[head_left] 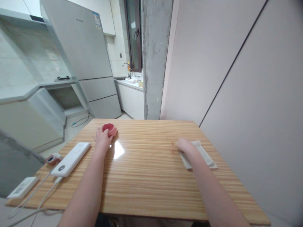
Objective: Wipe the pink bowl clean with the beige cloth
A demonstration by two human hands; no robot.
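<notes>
Pink bowl [109,129]: stood on the far left part of the table, left of centre in the frame; its near wall was covered by the left hand, so only the rim and far side showed.
Left hand [102,139]: back turned to the camera, against the bowl's near side with the thumb touching its wall; the fingertips were hidden, so I cannot tell whether it gripped or merely touched.
Right hand [186,145]: lay palm down and slack on the far end of the cloth, right of centre; fingers foreshortened, closed on nothing visible.
Cloth [204,154]: pale, folded and long; its left edge ran under the right wrist and forearm.
Table [151,176]: light striped wood; the near edge was partly hidden by both forearms.
Power bank [71,159]: white, lower left of the frame, well apart from the bowl.
Cables [35,198]: white, running from the power bank off the bottom left edge.
Small round thing [52,159]: red and white, at the table's left edge; too small to make out.
White box [23,187]: flat, at the near left corner; its label was unreadable.
Fridge [82,50]: grey, upper left; its top was cut off.
Pillar [155,56]: bare concrete, upper centre; it hid part of the counter and tap [126,65] behind.
</notes>
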